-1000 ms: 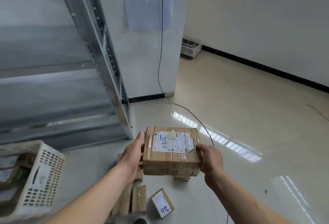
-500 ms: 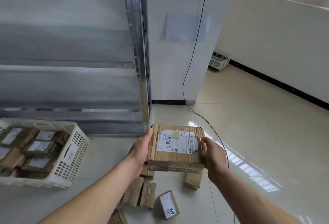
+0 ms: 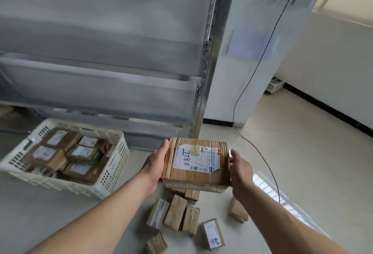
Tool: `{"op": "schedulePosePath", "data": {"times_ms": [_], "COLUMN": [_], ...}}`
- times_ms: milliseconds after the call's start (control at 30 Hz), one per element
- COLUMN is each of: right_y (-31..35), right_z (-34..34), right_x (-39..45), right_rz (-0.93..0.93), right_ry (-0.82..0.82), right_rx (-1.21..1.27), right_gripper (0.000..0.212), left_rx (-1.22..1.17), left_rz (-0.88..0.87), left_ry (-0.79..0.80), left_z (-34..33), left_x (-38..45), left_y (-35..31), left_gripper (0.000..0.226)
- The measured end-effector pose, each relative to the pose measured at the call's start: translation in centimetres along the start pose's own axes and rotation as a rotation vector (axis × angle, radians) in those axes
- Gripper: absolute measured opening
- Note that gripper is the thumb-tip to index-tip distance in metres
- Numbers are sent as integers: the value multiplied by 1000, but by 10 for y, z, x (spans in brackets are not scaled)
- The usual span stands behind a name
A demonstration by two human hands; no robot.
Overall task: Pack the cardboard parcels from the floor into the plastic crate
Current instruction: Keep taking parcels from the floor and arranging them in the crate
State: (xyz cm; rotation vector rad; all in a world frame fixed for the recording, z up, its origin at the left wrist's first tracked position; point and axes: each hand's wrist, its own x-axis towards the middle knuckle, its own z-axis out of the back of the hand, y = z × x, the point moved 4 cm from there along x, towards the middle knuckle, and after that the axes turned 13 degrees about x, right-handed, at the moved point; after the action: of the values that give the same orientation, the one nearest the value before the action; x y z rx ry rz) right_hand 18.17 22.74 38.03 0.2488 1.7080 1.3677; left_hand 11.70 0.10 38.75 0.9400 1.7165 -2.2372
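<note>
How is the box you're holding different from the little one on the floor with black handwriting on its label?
The held parcel is much bigger than the small floor parcel. The left hand and right hand hold the one up; the other lies on the floor. Its handwriting is blue, the other's black. Both are brown cardboard with white labels.

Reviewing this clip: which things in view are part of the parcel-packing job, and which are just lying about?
Part of the job:
- held parcel, between left hand and right hand
- white plastic crate, already holding parcels
- small parcels on the floor

Just lying about:
- metal shelving
- black cable
- second white crate by the far wall
- paper sheet on the pillar
</note>
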Motion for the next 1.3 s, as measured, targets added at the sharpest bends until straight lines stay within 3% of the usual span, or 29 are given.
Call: {"op": "schedulePosePath", "data": {"times_ms": [433, 1133, 1300], "right_y": [-39, -44, -50], "right_z": [-153, -269, -304], "right_x": [-103, -106, -111], "right_rz": [26, 3, -1], "right_ry": [224, 397, 394], "right_rx": [-46, -217, -227], "right_gripper": [36, 39, 38], "left_rx": [-105, -256, -278], "left_rz": [14, 77, 82], "left_ry": [-162, -428, -424], "left_z": [176, 264, 297], "left_x": [-47, -73, -63], "left_y": [44, 53, 55], "left_gripper": [59, 56, 52]}}
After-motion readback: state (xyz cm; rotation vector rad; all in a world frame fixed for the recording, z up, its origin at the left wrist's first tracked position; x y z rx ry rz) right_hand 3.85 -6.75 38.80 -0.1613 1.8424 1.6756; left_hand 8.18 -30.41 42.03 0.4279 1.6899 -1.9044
